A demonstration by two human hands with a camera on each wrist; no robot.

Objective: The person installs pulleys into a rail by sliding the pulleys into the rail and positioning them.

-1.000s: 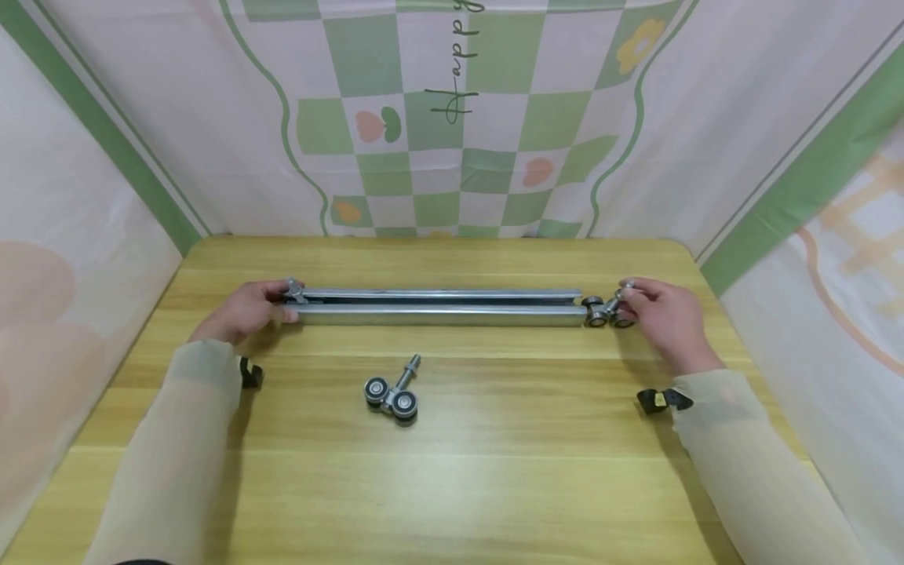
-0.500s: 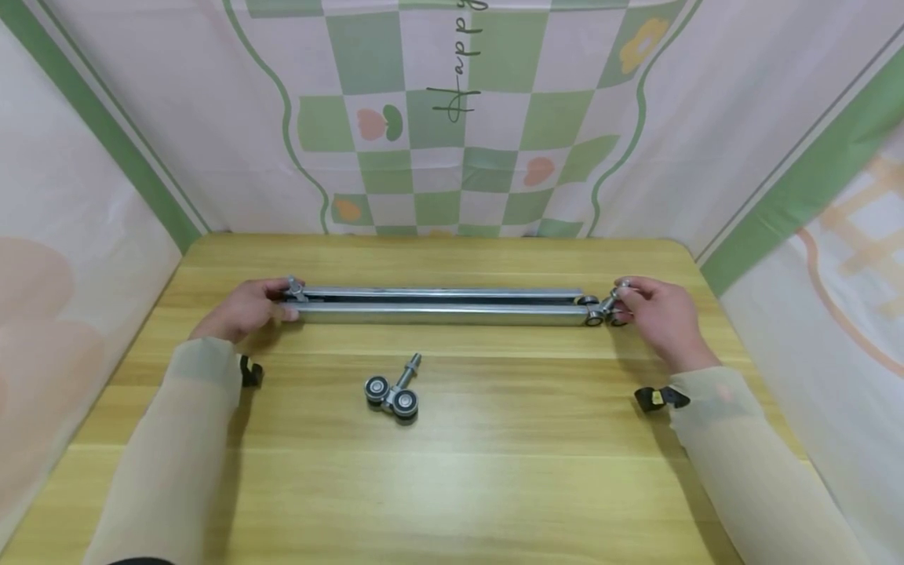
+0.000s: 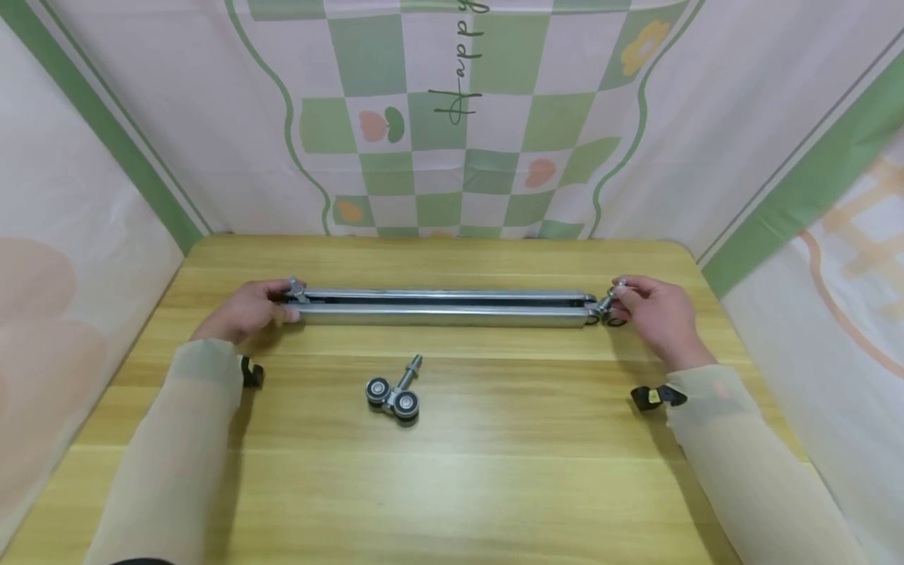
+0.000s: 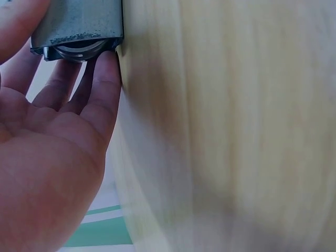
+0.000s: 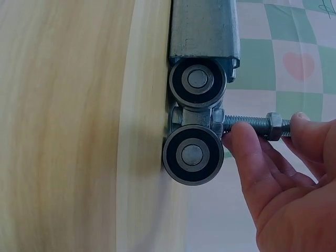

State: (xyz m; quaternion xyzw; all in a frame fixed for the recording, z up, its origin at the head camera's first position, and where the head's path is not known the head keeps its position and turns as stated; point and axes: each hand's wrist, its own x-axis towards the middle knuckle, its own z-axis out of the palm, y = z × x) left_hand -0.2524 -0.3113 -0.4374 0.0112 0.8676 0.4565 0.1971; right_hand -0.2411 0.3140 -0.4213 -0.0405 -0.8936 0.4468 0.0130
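A long silvery metal track (image 3: 438, 317) lies crosswise on the wooden table, its slot facing up. At its left end my left hand (image 3: 247, 308) grips the track, thumb on the front side. A trolley roller's bolt (image 3: 295, 289) sticks up there; in the left wrist view its wheel (image 4: 81, 50) sits in the track's end. My right hand (image 3: 660, 318) pinches the threaded bolt (image 5: 247, 124) of another trolley roller (image 3: 600, 308) at the right end. In the right wrist view, this roller's leading wheels (image 5: 197, 79) overlap the track's opening, while the trailing wheels (image 5: 192, 155) are outside.
A third trolley roller (image 3: 391, 398) lies on the table (image 3: 494, 486) in front of the track, bolt pointing back right. Behind the table hangs a green-and-white checked cloth (image 3: 452, 118). Black wrist devices (image 3: 657, 397) sit at both sleeves.
My right hand has moved slightly left, bringing its trolley roller from just outside the track's right end partway into it. My left hand and the third roller have stayed put.
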